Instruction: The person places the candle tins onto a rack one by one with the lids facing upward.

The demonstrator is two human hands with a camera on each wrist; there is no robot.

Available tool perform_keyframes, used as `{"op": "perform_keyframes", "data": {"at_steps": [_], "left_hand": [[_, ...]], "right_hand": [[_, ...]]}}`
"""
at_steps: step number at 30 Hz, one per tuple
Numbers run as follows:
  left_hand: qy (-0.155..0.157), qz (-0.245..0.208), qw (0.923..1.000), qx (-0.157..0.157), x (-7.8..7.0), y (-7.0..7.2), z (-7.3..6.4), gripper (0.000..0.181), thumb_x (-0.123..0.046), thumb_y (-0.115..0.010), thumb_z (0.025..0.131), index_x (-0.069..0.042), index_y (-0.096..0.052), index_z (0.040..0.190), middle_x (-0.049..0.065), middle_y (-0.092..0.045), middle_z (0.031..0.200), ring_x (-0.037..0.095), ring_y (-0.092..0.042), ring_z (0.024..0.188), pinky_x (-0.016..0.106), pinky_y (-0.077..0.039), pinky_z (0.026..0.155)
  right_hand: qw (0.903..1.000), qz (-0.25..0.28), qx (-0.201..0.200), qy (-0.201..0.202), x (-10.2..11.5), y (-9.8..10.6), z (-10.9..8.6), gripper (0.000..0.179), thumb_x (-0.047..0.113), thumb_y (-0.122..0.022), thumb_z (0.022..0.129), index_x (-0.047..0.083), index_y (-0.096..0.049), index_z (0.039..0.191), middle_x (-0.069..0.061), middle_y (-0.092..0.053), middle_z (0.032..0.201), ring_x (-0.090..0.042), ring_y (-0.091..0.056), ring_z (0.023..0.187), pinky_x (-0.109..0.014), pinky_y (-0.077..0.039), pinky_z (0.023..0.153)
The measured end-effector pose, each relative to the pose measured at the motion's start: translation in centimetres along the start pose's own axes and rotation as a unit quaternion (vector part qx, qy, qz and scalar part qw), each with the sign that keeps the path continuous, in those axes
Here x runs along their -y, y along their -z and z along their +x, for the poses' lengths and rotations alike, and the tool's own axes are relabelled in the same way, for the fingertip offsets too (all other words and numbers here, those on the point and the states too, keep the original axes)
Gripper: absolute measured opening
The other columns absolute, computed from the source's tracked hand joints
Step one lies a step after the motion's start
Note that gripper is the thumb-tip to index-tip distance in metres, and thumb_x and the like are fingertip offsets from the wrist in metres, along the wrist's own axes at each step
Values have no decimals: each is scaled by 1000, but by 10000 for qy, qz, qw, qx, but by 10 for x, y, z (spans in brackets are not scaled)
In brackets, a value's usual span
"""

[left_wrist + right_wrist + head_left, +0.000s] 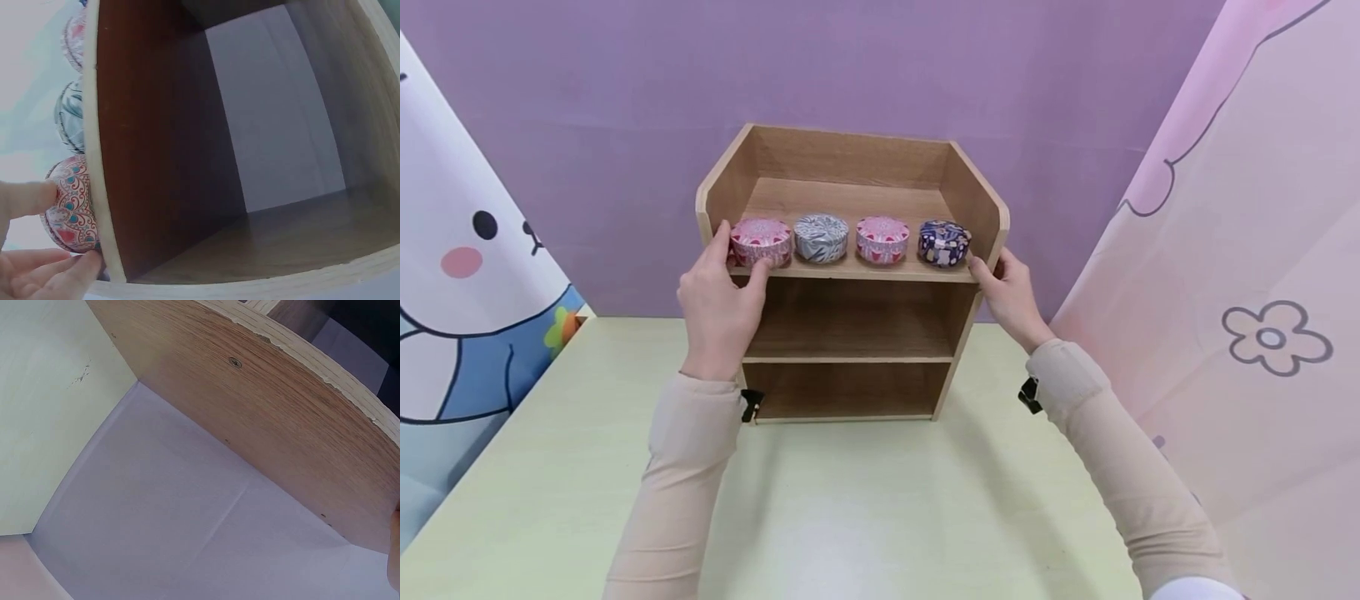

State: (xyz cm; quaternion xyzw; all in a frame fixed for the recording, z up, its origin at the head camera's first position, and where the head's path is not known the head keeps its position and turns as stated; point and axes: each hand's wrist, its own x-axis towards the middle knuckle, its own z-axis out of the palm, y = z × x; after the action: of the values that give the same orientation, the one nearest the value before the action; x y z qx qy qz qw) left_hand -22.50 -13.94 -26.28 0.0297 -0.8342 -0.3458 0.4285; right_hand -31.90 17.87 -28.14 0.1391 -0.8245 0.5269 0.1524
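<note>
A small wooden shelf unit [850, 362] stands upright, with a row of round patterned tins along the front of its top board. My left hand [718, 304] pinches the leftmost pink tin [762, 240] between thumb and fingers; the left wrist view shows this tin [74, 206] close to the board's edge. Beside it sit a grey-blue leaf-patterned tin [822, 238], another pink tin [882, 240] and a dark blue tin [943, 242]. My right hand [1011, 296] grips the unit's right side, its thumb at the front edge near the dark blue tin.
Under the unit is a pale yellow-green table [850, 500]. A purple cloth [1037, 92] hangs behind it. Printed curtains flank the table, one with a cartoon animal [467, 250] at left, one with a flower [1273, 337] at right.
</note>
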Motion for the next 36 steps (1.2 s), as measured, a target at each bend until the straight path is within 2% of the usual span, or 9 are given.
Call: {"op": "perform_keyframes", "data": {"at_steps": [6, 14, 18, 27, 33, 36], "left_hand": [[-165, 163, 9989, -410, 4, -6, 0, 45, -18, -65, 83, 0, -55, 122, 18, -59, 120, 33, -62, 98, 48, -46, 86], [-109, 388, 9968, -693, 5, -12, 1, 40, -17, -63, 84, -2, -57, 121, 18, -63, 113, 35, -63, 91, 52, -46, 76], [-141, 443, 9961, -750, 5, -13, 2, 39, -15, -63, 84, -1, -58, 120, 18, -63, 112, 36, -63, 93, 53, -47, 77], [-217, 405, 9962, -734, 8, -13, 1, 37, -15, -62, 85, 0, -58, 119, 19, -63, 111, 34, -64, 92, 51, -48, 77], [-353, 326, 9960, -755, 8, -12, -1, 36, -14, -60, 85, 0, -58, 118, 18, -65, 107, 31, -65, 87, 49, -49, 73], [-383, 226, 9961, -765, 8, -9, -3, 34, -13, -59, 85, -1, -59, 117, 16, -65, 106, 30, -64, 90, 51, -48, 73]], "right_hand": [[10000, -5, 29, -38, 3, 0, 0, 38, 27, -50, 92, 5, -52, 122, -16, -61, 108, -6, -56, 86, -18, -48, 73], [10000, -59, -4, -47, 29, 0, -12, 36, 19, -47, 92, -1, -51, 122, -22, -60, 109, -3, -55, 84, -18, -48, 75], [10000, -57, 29, -6, 28, 0, -12, 37, 19, -47, 92, -2, -51, 121, -22, -60, 107, -2, -55, 82, -17, -47, 73], [10000, -41, 13, -12, 1, -2, -1, 39, 29, -50, 92, 5, -52, 122, -16, -61, 108, -4, -56, 85, -18, -48, 74], [10000, -58, -41, -26, -1, -2, 0, 39, 30, -49, 92, 7, -52, 123, -16, -61, 108, -6, -56, 87, -19, -48, 75], [10000, -25, -28, -8, 7, -1, -3, 39, 27, -48, 92, 4, -51, 123, -18, -60, 109, -6, -55, 87, -18, -47, 75]]}}
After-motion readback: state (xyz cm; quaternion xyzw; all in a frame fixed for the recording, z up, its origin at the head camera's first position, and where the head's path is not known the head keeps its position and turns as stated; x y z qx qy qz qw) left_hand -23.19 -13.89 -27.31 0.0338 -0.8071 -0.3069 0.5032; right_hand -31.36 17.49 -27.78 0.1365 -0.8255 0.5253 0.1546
